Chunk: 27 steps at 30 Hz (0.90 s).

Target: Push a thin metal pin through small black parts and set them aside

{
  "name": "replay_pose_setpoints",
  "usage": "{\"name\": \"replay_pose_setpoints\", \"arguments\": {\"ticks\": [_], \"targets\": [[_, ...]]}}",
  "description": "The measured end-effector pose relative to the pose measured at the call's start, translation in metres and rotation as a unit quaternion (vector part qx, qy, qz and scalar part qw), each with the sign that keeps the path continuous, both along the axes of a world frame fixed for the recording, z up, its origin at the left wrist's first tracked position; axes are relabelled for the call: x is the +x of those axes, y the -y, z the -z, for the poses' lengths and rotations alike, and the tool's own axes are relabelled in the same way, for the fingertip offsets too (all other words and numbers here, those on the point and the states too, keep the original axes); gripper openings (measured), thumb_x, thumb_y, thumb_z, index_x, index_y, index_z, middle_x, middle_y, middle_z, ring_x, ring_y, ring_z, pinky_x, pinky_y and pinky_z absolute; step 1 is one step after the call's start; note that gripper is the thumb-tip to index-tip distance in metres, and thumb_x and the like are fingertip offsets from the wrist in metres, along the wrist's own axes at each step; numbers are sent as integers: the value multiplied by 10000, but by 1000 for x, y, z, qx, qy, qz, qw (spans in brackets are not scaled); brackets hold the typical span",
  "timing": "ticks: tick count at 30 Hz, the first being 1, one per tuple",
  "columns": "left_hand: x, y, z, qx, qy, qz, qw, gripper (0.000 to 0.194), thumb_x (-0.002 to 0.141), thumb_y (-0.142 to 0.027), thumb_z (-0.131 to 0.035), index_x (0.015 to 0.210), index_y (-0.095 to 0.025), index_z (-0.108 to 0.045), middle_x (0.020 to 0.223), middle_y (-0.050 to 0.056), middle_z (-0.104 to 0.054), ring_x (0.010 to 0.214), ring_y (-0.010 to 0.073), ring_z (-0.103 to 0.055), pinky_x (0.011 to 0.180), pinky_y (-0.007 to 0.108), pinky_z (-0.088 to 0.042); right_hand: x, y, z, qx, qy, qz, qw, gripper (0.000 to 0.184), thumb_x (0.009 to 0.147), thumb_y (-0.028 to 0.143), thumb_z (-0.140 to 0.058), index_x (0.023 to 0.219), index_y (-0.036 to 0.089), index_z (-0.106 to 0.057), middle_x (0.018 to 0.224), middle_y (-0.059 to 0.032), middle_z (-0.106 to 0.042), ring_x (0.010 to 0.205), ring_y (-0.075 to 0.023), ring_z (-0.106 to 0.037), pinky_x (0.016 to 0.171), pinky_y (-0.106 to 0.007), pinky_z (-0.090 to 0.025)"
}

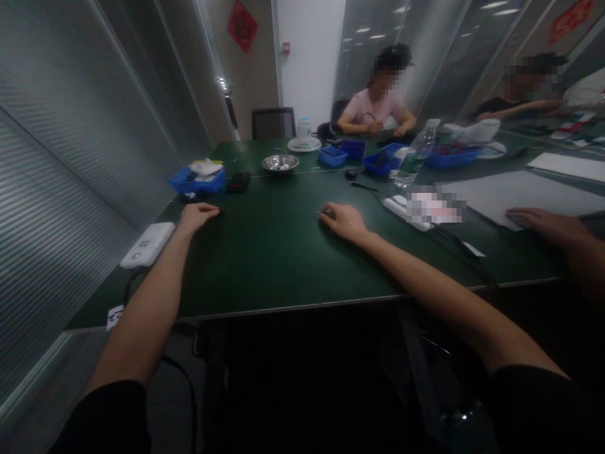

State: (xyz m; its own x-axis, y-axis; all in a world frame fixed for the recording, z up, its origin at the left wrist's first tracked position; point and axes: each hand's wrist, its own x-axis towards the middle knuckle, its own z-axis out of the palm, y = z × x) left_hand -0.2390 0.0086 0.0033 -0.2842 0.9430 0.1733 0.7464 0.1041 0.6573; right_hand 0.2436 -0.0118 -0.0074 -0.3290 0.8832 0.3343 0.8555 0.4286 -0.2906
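On the left of the green table (265, 252), my left hand (197, 217) rests with thumb and fingers pinched together. A tiny dark spot shows at its fingertips, too small to name. My right hand (344, 221) lies nearer the middle, thumb and index finger curled into a pinch. Something thin and pale pokes out from those fingertips; its kind is unclear. Beyond my left hand are a blue basket (198, 181) with white and yellow items and a black phone-like object (239, 182). A round metal bowl (280, 164) holding small bits stands farther back, between the hands.
A white power bank (148, 244) lies by my left forearm. Right of my right hand are a white power strip (406, 213), a water bottle (416, 154) and blue trays (382, 162). Another person's hand (543, 224) rests at a grey sheet (524, 192). Two people sit across.
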Motion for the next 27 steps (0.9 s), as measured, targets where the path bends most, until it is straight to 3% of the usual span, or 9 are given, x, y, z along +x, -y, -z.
{"name": "replay_pose_setpoints", "arguments": {"ticks": [3, 7, 11, 14, 27], "targets": [[45, 5, -1, -15, 23, 128, 991, 305, 741, -400, -839, 979, -211, -832, 1062, 85, -807, 1023, 276, -721, 972, 377, -526, -6, 9, -3, -5, -9, -51, 999, 268, 1022, 439, -585, 1162, 249, -712, 1013, -76, -776, 832, -240, -681, 699, -311, -452], [124, 19, 5, -12, 39, 285, 958, 356, 810, -485, -788, 1068, -242, -820, 1130, 64, -787, 988, 234, -706, 912, 356, -530, -16, 23, -8, -14, -23, -139, 990, 253, 1013, 410, -609, 1188, 253, -701, 1087, -60, -775, 923, -227, -704, 775, -305, -484], [179, 39, 13, 4, 45, 360, 932, 370, 870, -492, -734, 1117, -226, -803, 1027, 58, -777, 832, 190, -658, 760, 317, -501, -19, 30, -9, -20, -38, -188, 981, 240, 996, 384, -618, 1165, 242, -710, 1086, -56, -777, 950, -219, -711, 819, -300, -491], [192, 49, 16, 17, 48, 377, 925, 362, 893, -482, -711, 1117, -210, -797, 947, 56, -758, 763, 173, -617, 686, 302, -460, -19, 32, -10, -21, -50, -195, 979, 221, 970, 359, -625, 1118, 224, -718, 1026, -55, -777, 901, -214, -707, 797, -295, -484], [190, 50, 18, 35, 54, 374, 925, 315, 883, -421, -721, 1076, -186, -799, 895, 62, -743, 732, 168, -607, 669, 299, -455, -22, 37, -13, -18, -50, -209, 976, 154, 929, 310, -635, 1017, 219, -723, 905, -28, -752, 772, -185, -659, 717, -271, -424]]}}
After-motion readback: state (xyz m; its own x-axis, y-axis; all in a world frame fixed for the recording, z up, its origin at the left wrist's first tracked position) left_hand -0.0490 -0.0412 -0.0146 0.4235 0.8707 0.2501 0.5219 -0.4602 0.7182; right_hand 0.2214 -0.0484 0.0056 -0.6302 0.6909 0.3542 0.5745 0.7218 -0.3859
